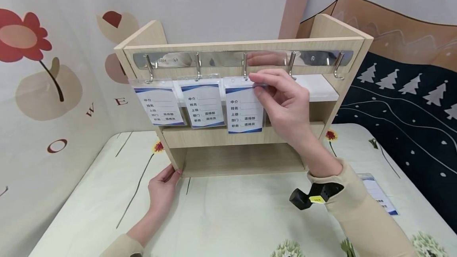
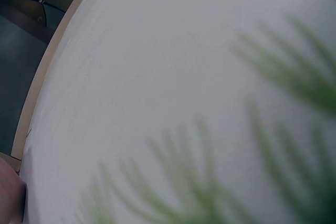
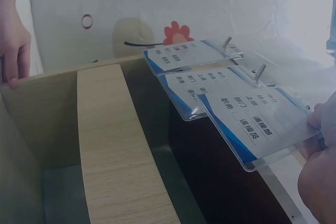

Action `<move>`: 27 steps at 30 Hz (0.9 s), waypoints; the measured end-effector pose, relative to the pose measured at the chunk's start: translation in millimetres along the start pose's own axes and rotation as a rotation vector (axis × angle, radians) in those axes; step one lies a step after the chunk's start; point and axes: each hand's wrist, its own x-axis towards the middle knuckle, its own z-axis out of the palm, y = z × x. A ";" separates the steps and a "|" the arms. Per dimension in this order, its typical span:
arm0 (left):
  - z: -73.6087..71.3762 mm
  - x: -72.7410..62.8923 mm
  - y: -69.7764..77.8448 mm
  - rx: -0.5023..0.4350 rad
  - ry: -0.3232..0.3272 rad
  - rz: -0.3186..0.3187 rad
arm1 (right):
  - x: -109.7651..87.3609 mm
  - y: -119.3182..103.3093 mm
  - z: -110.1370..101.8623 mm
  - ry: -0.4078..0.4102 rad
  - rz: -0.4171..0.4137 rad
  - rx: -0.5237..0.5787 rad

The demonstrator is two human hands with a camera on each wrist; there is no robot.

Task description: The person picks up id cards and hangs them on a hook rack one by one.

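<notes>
My right hand pinches the upper right corner of a clear-sleeved name badge between thumb and fingers. That badge's top edge is right at the middle hook of a metal hook rail on a wooden shelf unit. Two more badges hang to its left, the middle badge and the left badge. Down at the unit's lower left corner, my left hand holds the side panel. In the right wrist view, the pinched badge lies nearest the right fingertips.
Two hooks to the right, including the end hook, carry no badge. Another badge lies on the flower-printed cloth, partly behind the right sleeve. A printed curtain stands behind the unit, with a dark tree-patterned fabric at right.
</notes>
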 end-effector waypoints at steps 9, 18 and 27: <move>0.4 0.5 0.3 -0.020 0.003 0.010 | -0.1 -3.1 2.2 0.014 0.030 -0.049; 0.3 0.3 1.8 -0.021 -0.004 -0.005 | 0.5 -7.6 3.3 0.027 0.099 -0.026; 0.2 1.6 -1.2 -0.023 -0.006 -0.003 | 0.9 -12.4 4.6 0.037 0.143 -0.021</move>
